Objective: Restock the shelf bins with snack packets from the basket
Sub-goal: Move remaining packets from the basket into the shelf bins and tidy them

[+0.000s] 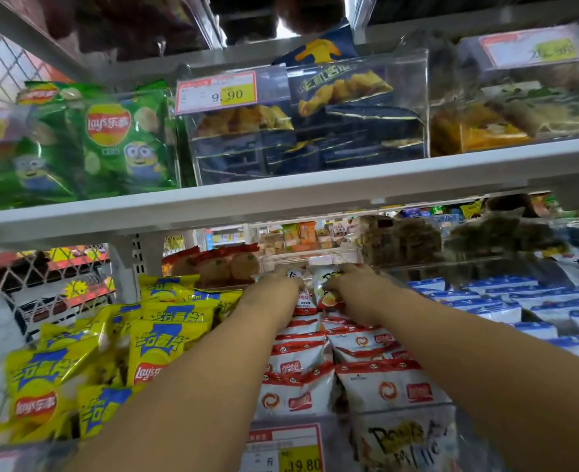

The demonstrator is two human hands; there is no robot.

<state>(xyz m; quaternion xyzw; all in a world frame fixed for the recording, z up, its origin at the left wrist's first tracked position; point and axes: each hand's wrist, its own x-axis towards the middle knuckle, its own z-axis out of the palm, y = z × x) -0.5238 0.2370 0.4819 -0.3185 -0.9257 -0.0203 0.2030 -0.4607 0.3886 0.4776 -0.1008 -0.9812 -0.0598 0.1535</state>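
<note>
Both my arms reach deep into the middle clear bin (400,434) on the lower shelf, which holds several white-and-red snack packets (383,386). My left hand (276,284) is closed on a white-and-red packet (303,299) at the back of the bin. Beside it, my right hand (356,284) grips another white packet with red and yellow print (327,292). The two hands are almost touching. The basket is not in view.
Yellow Lay's bags (158,338) fill the bin to the left, and blue-and-white packets (519,304) lie to the right. The white shelf board (281,195) hangs just above my hands, carrying green Lay's bags (111,141) and a bin of dark blue packets (315,131).
</note>
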